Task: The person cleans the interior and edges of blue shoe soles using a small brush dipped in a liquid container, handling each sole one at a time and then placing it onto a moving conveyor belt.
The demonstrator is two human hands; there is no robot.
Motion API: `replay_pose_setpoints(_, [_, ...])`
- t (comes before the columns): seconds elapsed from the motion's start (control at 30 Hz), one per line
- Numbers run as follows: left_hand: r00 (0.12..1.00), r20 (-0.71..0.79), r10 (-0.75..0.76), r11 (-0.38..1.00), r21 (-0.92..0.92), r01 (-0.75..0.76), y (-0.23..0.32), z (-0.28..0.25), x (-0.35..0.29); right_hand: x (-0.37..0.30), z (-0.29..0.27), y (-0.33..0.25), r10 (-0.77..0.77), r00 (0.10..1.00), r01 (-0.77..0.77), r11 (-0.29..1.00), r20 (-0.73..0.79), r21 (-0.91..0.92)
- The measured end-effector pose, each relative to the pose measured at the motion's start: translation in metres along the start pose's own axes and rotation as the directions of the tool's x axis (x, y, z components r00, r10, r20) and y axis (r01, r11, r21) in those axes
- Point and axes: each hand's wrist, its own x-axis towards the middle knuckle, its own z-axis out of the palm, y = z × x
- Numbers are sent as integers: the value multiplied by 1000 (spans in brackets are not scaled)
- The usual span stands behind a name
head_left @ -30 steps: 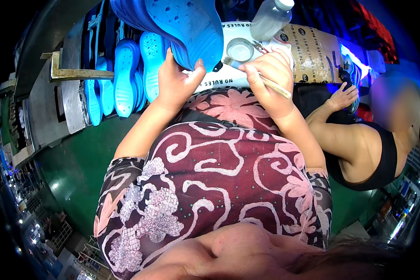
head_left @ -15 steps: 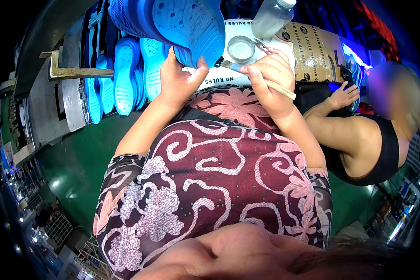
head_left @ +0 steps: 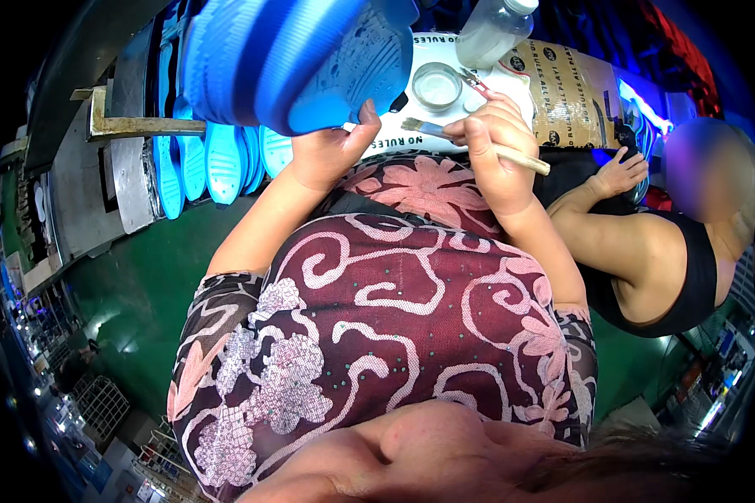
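In my left hand (head_left: pixel 327 157) is a blue foam clog (head_left: pixel 277 63), tilted with its ridged side toward me; the thumb presses its lower right edge, and the other fingers are hidden behind it. My right hand (head_left: pixel 503 155) is closed around a paintbrush (head_left: pixel 522 159) with a pale wooden handle. The bristles point left, a little apart from the clog. Just beyond stands a round glass dish (head_left: pixel 436 86) holding a clear or pale content. A second brush (head_left: pixel 476 84) with a red part lies beside the dish and reaches toward my right fingers.
A capped clear bottle (head_left: pixel 495 38) stands behind the dish on a white printed surface (head_left: pixel 394 138). Brown printed cardboard (head_left: pixel 562 92) adjoins it. Several blue soles (head_left: pixel 224 168) hang at left near a wooden bar (head_left: pixel 147 129). Another person (head_left: pixel 646 243) sits at right, one hand resting nearby.
The clog has turned, showing more of its ridged side, and now covers more of my left fingers. My right hand and the paintbrush have moved slightly right, away from the clog.
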Motion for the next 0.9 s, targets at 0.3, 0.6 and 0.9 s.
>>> replay_pose_setpoints(0.3, [981, 49, -188, 956, -219, 194, 6, -6, 10, -1, -22, -3, 3, 972, 11, 998, -234, 60])
replay_pose_setpoints(0.6, [585, 764, -273, 405, -461, 790, 66, -53, 103, -38, -30, 13, 465, 794, -314, 866, -391, 390])
replay_pose_setpoints(0.9, [552, 828, 100, 204, -560, 803, 109, 165, 294, -52, -37, 6, 581, 686, -405, 805, -437, 434])
